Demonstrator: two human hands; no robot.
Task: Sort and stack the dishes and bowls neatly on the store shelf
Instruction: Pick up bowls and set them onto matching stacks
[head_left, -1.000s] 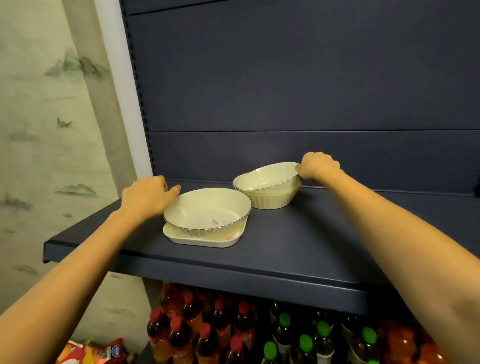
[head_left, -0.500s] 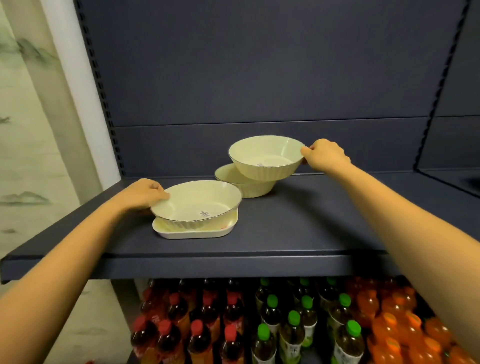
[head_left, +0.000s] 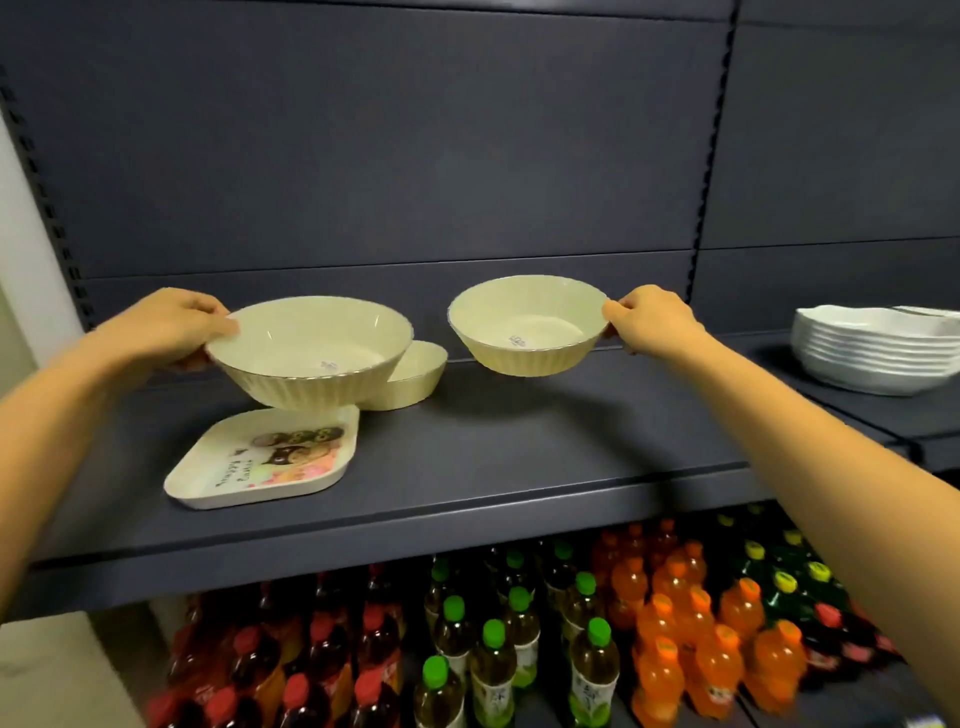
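My left hand (head_left: 169, 327) grips the left rim of a wide cream ribbed bowl (head_left: 311, 351) and holds it in the air above a square printed plate (head_left: 265, 460) lying on the dark shelf (head_left: 519, 452). My right hand (head_left: 652, 317) pinches the right rim of a second cream ribbed bowl (head_left: 527, 325), also lifted off the shelf. A third cream bowl (head_left: 418, 371) stands on the shelf behind and between them, half hidden by the left bowl.
A stack of several white bowls (head_left: 878, 345) stands on the neighbouring shelf section at the right. Below the shelf are rows of drink bottles (head_left: 519, 639) with red, green and orange caps. The shelf's back panel (head_left: 415, 156) rises straight behind.
My left hand has lifted the wide bowl off the square plate, uncovering its print. My right hand has carried its bowl to the right, away from the bowl that stays on the shelf.
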